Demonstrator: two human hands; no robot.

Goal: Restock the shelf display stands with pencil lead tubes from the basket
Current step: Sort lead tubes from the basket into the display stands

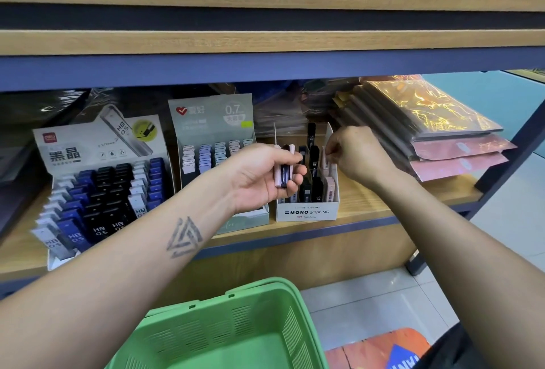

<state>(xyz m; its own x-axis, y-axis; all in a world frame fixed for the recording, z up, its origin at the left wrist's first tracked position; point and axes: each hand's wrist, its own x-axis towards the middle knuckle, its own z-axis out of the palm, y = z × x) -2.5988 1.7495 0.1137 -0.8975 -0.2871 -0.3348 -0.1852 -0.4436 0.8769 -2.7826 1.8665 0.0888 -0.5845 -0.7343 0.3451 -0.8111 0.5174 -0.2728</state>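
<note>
The left hand [259,175] is gripping slim pink and black lead tubes [283,169]; the right hand [354,154] is pinching one pink tube [325,159] into the white cardboard MONO stand [306,212]; seating it upright probably comes next.

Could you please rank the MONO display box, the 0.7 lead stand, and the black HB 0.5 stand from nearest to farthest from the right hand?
From the right hand:
1. MONO display box, directly under it.
2. 0.7 lead stand, left.
3. Black HB 0.5 stand, far left.

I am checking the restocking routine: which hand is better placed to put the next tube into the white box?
Probably the right hand: it already pinches a tube over the white box. The left hand just holds spare tubes beside it.
</note>
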